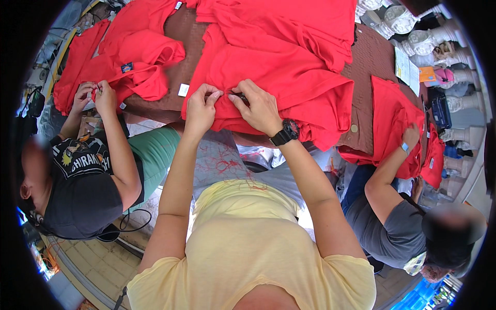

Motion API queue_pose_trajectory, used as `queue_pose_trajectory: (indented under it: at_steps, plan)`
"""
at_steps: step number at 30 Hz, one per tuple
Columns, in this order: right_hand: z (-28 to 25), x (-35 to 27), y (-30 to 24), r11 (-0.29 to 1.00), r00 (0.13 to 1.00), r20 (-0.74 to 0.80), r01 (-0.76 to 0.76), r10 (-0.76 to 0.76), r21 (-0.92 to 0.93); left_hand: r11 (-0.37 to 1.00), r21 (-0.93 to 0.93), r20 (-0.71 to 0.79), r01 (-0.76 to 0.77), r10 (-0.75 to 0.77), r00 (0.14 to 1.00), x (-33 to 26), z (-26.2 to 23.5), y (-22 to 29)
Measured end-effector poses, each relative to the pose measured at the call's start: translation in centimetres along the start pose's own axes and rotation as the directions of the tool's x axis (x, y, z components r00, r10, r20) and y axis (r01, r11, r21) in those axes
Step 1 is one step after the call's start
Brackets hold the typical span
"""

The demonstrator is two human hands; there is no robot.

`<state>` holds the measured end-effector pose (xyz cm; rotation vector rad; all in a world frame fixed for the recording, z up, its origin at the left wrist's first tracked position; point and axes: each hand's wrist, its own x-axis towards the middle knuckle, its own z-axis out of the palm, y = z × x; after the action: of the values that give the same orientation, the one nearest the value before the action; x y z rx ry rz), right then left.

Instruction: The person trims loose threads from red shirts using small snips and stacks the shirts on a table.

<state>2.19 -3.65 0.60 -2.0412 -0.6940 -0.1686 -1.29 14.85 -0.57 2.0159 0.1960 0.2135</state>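
A red garment (279, 77) lies spread and rumpled over the table's front edge before me. My left hand (201, 109) pinches a fold of it between thumb and fingertips. Close by on the right, my right hand (259, 109) is closed, thumb against fingers, around a small dark object (242, 96) largely hidden by the fingers; its kind does not show. Both hands rest at the cloth, a short gap between their fingertips. A black watch (287, 132) is on my right wrist. Loose red threads (227, 164) are scattered across my lap.
A brown-covered table (178, 46) holds more red garments (139, 57). At left a co-worker's hands (95, 95) work on red cloth; another co-worker's hand (412, 135) touches a red garment (392, 113) at right. White ornate posts (421, 41) and papers (407, 70) stand beyond.
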Motion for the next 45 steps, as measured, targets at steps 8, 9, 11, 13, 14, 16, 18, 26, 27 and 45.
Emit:
queue_pose_trajectory:
  at_steps: [8, 9, 11, 13, 14, 16, 18, 26, 27, 45]
  plan:
    - [0.8, 0.4, 0.1, 0.992, 0.994, -0.062, 0.082, -0.088, -0.095, 0.998, -0.021, 0.032, 0.057, -0.056, 0.998, -0.2, 0.0, 0.4]
    - [0.9, 0.4, 0.1, 0.992, 0.994, -0.063, 0.078, -0.084, -0.098, 0.998, -0.023, 0.035, 0.061, -0.060, 0.998, -0.2, 0.0, 0.4]
    - [0.9, 0.5, -0.1, 0.992, 0.995, -0.066, 0.070, -0.077, -0.105, 0.998, 0.003, 0.046, 0.064, -0.064, 0.997, -0.1, -0.1, 0.7]
    - [1.2, 0.7, -0.1, 0.990, 0.992, -0.073, 0.096, -0.103, -0.105, 0.999, -0.010, 0.045, 0.043, -0.043, 0.998, -0.2, -0.2, 0.6]
    - [1.3, 0.7, -0.2, 0.989, 0.990, -0.076, 0.109, -0.117, -0.105, 0.999, -0.036, 0.039, 0.021, -0.019, 0.999, -0.2, -0.2, 0.1]
    - [1.0, 0.6, -0.3, 0.997, 0.998, -0.050, 0.043, -0.046, -0.069, 0.994, 0.065, 0.120, -0.093, 0.084, 0.989, -0.6, -1.1, 0.4]
    - [0.3, 0.6, 0.0, 0.999, 0.998, -0.046, -0.051, 0.051, 0.016, 0.911, 0.279, 0.316, -0.304, 0.212, 0.925, -1.9, -3.5, 2.4]
    - [0.4, 0.2, 1.6, 0.899, 0.954, 0.092, -0.299, 0.285, 0.319, 0.773, 0.568, -0.157, -0.282, 0.439, 0.885, -3.5, 2.6, 2.5]
    - [0.5, 0.0, 1.9, 0.901, 0.952, 0.089, -0.307, 0.294, 0.306, 0.824, 0.506, -0.165, -0.254, 0.382, 0.909, -3.3, 2.8, 2.0]
    - [-0.3, -1.2, 1.9, 0.970, 0.991, 0.108, -0.099, 0.076, 0.224, 0.985, 0.166, -0.074, -0.053, 0.066, 0.995, -2.8, 1.2, 0.9]
